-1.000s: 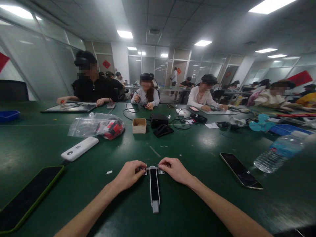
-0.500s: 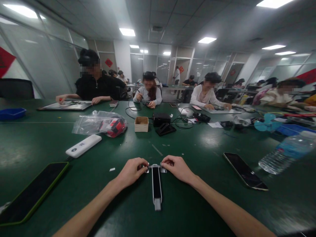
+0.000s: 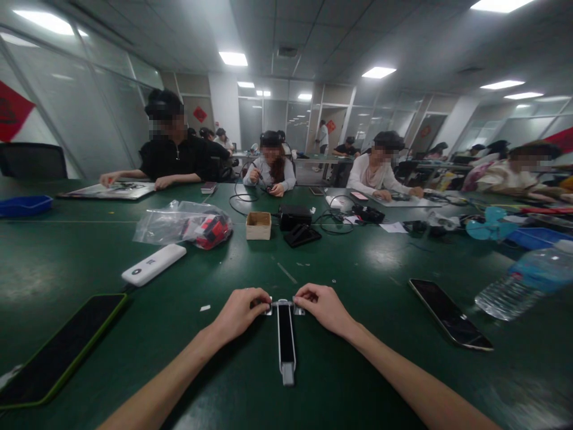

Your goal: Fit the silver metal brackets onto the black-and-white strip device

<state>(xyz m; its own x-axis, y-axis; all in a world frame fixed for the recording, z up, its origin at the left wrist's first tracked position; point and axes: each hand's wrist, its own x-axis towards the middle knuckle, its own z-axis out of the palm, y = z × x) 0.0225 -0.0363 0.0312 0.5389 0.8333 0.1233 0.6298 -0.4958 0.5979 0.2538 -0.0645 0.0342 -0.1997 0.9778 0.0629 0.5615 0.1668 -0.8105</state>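
A long, narrow device with a black face and a pale frame (image 3: 285, 337) lies on the green table, its blunt grey end toward me. Small shiny metal tabs stick out at both sides of its far end. My left hand (image 3: 242, 309) pinches the left metal tab (image 3: 269, 310) between thumb and fingers. On the other side, my right hand (image 3: 323, 306) has its fingertips closed on the right metal tab (image 3: 299, 310). Fingertips cover part of each tab, and I cannot tell what exact kind of device this is.
A green-edged phone (image 3: 67, 346) and white power bank (image 3: 154, 264) lie left; a black phone (image 3: 450, 313) and water bottle (image 3: 521, 286) right. Beyond are a bagged red-and-black item (image 3: 210, 231), a small open box (image 3: 258, 227) and a black box (image 3: 294, 217). Several people sit opposite.
The whole view has shifted slightly. Both hands keep their pinch on the metal tabs, and the device stays in place between them.
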